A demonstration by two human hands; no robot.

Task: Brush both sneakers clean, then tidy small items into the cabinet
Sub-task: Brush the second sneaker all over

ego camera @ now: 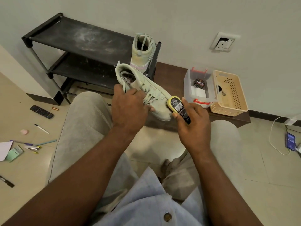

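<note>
Your left hand gripped the sneaker at its laces, raised between your knees, your right hand pinched the brush against the toe; firm bracing and short strokes seemed advisable.

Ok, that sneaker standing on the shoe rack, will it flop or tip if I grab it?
Probably holds its shape: the high-top sneaker stands upright on a thick sole. Its loose laces hang over the collar and may snag. It sits at the end of the shoe rack, so a sideways push could knock it off.
</note>
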